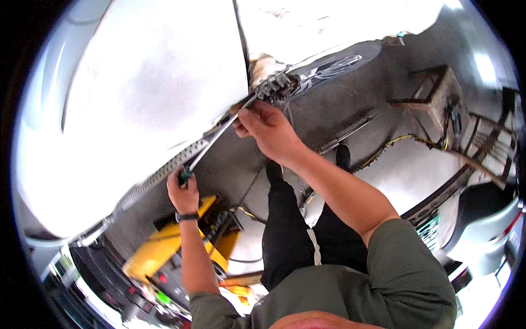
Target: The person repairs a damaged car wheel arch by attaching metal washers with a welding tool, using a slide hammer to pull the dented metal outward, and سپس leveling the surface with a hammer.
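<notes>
Left hand: we have it closed around the dark green handle of a long rod, dark band on that wrist. Right hand: we have fingers curled, thumb and index up against the shaft near its far end; can't tell if they pinch it or only steady it.

Rod sits at a slant along the lower edge of the big white panel, handle end low and left, far end up and right at a clump of grey parts. Tip meets the clump or hides behind it; can't tell which. The clump is at the lower end of the gap between that panel and a second white one. Perforated strip runs along the first panel's lower edge, just beside the shaft. Wheel is right of the clump, under the second panel's edge.

Floor: we stand with feet apart, metal bar lying by the right shoe. Black-and-yellow hose curves toward a stand at the floor's right edge. Yellow machine near the floor's lower left corner, beside our left forearm.
</notes>
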A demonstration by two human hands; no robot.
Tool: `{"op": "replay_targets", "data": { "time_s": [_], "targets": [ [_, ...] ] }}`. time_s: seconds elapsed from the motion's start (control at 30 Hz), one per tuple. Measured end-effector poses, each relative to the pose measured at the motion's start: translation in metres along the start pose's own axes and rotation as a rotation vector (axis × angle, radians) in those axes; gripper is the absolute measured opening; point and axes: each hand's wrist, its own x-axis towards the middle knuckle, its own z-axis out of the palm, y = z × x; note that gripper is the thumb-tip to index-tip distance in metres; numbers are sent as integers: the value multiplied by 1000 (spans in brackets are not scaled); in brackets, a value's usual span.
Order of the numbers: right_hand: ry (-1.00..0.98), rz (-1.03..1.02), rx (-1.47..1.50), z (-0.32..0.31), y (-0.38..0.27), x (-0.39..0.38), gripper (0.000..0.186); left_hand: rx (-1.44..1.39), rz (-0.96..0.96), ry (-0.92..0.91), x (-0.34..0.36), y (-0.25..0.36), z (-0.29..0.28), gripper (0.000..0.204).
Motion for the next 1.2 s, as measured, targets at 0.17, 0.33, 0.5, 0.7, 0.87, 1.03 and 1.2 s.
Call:
{"op": "replay_targets", "data": {
  "time_s": [0.17, 0.33, 0.5, 0.7, 0.87, 1.03, 1.2],
  "targets": [
    [169, -180, 116, 21, 16, -3, 26, -425, -125, -85, 18, -24, 10, 44],
    [176, -277, 174, 29, 33, -2, 19, -643, -111, -97, 26, -8, 25, 43],
    [189, -257, 198, 34, 36, -2, 23, -1242, -292, -128, 43, 18, 27, 36],
    [288, -188, -71, 9, 60, -27, 21, -1637, -463, -294, 52, 1, 38, 29],
    [411, 177, 10, -77, 156, -84, 23, -1700, -476, -343, 56, 46, 32, 27],
    [698, 424, 149, -187, 231, -163, 17, -1660, -509, -288, 51, 63, 27, 25],
    [919, 570, 327, -309, 321, -200, 25, -1386, -491, -270, 63, 59, 15, 29]
  ]
}}
